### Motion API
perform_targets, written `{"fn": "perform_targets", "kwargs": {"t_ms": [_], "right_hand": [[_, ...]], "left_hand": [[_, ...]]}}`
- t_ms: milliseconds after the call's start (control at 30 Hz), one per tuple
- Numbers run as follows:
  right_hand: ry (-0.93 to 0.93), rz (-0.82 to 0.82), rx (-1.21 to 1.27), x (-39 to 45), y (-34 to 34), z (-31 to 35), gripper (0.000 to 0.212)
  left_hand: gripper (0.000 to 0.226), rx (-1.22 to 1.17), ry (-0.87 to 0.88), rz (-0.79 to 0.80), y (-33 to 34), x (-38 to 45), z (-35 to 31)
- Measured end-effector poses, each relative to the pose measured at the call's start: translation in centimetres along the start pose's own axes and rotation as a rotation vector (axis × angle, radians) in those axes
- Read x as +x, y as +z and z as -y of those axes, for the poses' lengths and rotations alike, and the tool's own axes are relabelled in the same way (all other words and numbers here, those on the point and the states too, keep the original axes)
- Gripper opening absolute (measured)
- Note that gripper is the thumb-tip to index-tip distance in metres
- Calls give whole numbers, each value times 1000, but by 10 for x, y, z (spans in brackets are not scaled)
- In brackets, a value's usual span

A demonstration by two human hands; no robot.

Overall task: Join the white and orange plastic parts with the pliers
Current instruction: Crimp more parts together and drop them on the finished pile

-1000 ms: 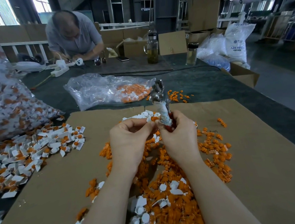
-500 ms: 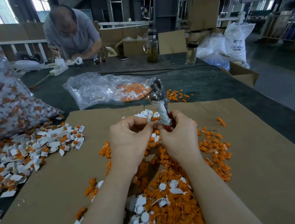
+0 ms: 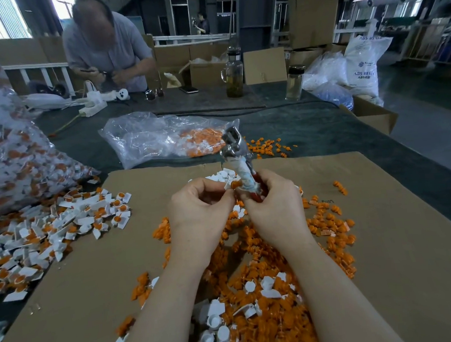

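While the hands barely shift from a second ago at frame centre, the person across the table at upper left has bent lower. The left hand [image 3: 200, 208] pinches a small orange part [image 3: 235, 184] at its fingertips, touching the right hand [image 3: 272, 196], which grips the handles of the pliers [image 3: 241, 164], whose head points up. So fitting seems to be under way, not pressing. Fingers hide any white part; I cannot tell whether the plier jaws are closed. Loose orange parts [image 3: 257, 284] lie below.
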State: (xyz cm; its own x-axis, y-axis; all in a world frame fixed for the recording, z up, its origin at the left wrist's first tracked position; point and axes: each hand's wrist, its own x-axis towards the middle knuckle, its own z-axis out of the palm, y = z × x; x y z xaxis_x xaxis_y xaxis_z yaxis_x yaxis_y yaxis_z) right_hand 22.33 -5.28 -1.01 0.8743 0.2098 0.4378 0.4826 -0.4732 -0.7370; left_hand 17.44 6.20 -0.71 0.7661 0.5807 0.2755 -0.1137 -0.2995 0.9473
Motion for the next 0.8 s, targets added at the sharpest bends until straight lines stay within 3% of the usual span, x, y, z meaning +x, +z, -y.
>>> {"fn": "perform_targets", "kwargs": {"t_ms": [200, 433, 800], "right_hand": [[-16, 89, -3, 2, -3, -2, 15], [88, 249, 283, 2, -17, -3, 9], [52, 598, 124, 5, -32, -10, 13]], "left_hand": [[14, 12, -71, -38, 1, 4, 4], [6, -124, -81, -22, -6, 4, 0], [6, -322, -60, -22, -17, 6, -3]]}}
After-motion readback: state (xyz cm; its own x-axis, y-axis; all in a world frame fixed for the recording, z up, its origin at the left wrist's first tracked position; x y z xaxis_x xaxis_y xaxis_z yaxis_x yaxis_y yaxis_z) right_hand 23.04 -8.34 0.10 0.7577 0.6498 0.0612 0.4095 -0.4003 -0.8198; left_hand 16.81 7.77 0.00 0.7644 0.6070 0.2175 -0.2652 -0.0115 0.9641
